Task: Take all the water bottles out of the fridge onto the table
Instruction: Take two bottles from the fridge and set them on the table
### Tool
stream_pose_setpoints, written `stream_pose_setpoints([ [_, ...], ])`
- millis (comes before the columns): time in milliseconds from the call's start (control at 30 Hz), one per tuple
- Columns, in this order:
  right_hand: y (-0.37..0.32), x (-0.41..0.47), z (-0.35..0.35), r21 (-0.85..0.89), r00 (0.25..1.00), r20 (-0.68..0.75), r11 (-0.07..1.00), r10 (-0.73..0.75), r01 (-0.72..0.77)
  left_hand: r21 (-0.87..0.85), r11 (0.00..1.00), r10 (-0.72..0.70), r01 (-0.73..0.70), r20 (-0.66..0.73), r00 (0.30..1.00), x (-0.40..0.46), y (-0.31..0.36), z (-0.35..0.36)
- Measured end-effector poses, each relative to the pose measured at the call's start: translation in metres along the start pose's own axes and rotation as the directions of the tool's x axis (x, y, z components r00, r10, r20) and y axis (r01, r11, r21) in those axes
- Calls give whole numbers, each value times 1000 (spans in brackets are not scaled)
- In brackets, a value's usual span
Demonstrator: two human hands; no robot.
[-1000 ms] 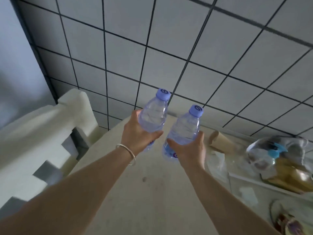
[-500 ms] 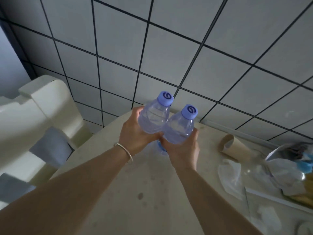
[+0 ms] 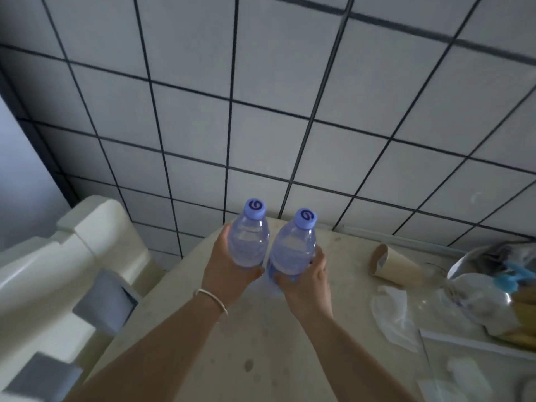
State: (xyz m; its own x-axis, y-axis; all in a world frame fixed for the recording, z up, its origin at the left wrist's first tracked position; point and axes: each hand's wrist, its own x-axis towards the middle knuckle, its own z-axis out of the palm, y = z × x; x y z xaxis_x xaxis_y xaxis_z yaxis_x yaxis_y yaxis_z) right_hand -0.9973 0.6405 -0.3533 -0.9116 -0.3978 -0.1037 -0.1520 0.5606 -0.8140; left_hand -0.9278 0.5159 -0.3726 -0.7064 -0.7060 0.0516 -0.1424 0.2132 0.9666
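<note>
Two clear water bottles with light blue caps stand close together over the far end of the beige table (image 3: 203,329). My left hand (image 3: 229,274) grips the left bottle (image 3: 248,242) around its body. My right hand (image 3: 304,282) grips the right bottle (image 3: 293,248) low on its body. Both bottles are upright, nearly touching each other. Their bases are hidden behind my hands, so I cannot tell whether they rest on the table. The fridge is not in view.
A tiled wall (image 3: 261,111) rises right behind the table. A paper cup (image 3: 394,266) lies on its side to the right, beside crumpled plastic (image 3: 397,317) and a cluttered bag (image 3: 493,288). A cream moulded plastic piece (image 3: 66,274) stands left of the table.
Both hands have carried the bottles forward toward the wall and lower over the table's far end, and the bottles now stand more upright. The view has shifted right.
</note>
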Motion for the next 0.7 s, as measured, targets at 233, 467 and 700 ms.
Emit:
stream_pose_setpoints([
  [233,-27,-51,-77,-243,997,61,968,-44,58,218,974,-25,61,-164,986,-60,63,-27],
  [467,-44,-160,-160,-277,978,46,938,-204,209,228,967,142,-116,-101,985,-162,158,-27],
  [700,-25,-319,-248,-213,923,-63,908,-381,360,129,979,167,-159,-57,984,-315,225,-26],
])
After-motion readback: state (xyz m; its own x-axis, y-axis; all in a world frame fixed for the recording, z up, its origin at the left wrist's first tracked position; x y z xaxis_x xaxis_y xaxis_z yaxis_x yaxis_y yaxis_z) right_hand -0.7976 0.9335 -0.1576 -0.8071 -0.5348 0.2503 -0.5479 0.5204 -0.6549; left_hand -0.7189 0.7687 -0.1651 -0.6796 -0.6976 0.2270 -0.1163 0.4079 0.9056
